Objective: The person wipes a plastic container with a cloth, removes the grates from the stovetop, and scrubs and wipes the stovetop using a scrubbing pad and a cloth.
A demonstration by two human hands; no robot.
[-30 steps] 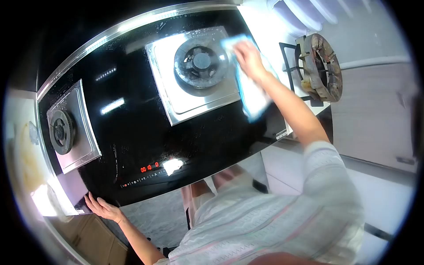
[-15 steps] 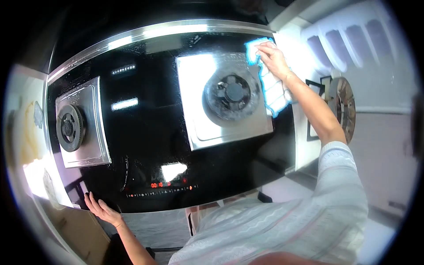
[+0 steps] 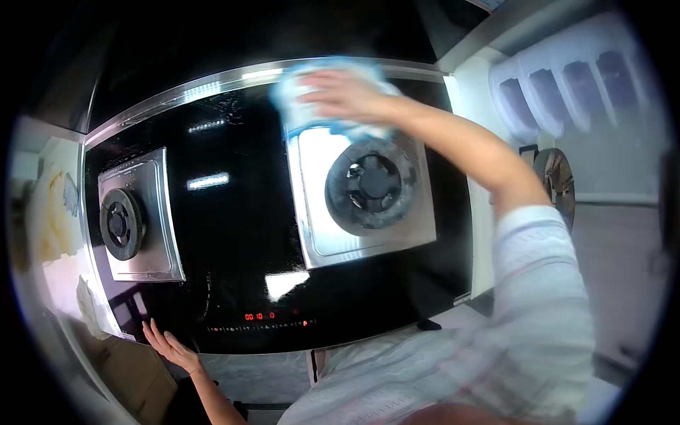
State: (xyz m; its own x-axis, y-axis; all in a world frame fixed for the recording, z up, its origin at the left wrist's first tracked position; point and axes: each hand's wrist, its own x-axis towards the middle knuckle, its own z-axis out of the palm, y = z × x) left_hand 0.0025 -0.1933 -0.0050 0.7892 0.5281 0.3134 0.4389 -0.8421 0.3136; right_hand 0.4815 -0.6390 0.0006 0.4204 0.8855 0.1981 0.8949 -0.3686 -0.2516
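Note:
My right hand (image 3: 338, 95) is on a white cloth with blue edging (image 3: 294, 117), fingers stretched over it; both are smeared by motion. The cloth lies at the back of the black glass cooktop (image 3: 234, 241), behind the right burner (image 3: 372, 183), and covers the rear edge of that burner's steel plate (image 3: 308, 244). At the front left edge of the cooktop rests my left hand (image 3: 171, 348), its fingers extended on the glass and nothing in its grasp.
The left burner (image 3: 122, 224) sits on a second steel plate (image 3: 159, 255). Red digits glow on the control panel (image 3: 259, 316) along the front. A metal trim strip (image 3: 170, 99) borders the back. A dark round object (image 3: 556, 185) stands beyond the right side.
My right hand has carried the cloth leftward from the right side of the right burner to behind it. My left hand stays at the front edge. The view has shifted slightly.

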